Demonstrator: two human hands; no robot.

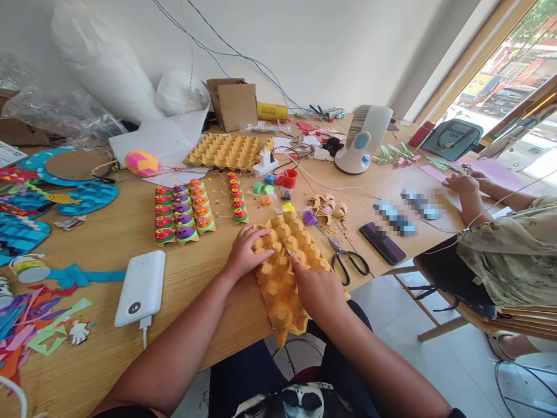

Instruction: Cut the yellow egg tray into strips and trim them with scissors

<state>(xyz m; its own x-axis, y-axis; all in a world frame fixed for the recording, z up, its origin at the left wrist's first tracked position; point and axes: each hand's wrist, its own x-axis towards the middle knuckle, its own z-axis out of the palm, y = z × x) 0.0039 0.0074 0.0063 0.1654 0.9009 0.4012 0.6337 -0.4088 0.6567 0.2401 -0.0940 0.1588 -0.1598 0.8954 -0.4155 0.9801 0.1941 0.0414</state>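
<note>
A yellow egg tray [285,276] lies at the table's front edge, its near end sticking out over my lap. My left hand [247,252] rests on the tray's left side, thumb and fingers spread across the bumps. In my right hand [315,284] is a craft knife [285,247]; only its thin dark blade shows, with the index finger stretched along it and the tip at the tray. The handle is hidden by the palm. Black-handled scissors [349,259] lie open just right of the tray. Beyond it are cut-off tray cups [335,208] with crumbs, and a purple clay lump [310,217].
Painted egg-carton strips [183,215] stand left of centre, a white power bank [141,287] nearer me. A phone [382,244] lies right of the scissors. Farther back are another egg tray [224,152], a red cup [289,178] and a fan [364,142]. A co-worker's hands [463,183] are at right.
</note>
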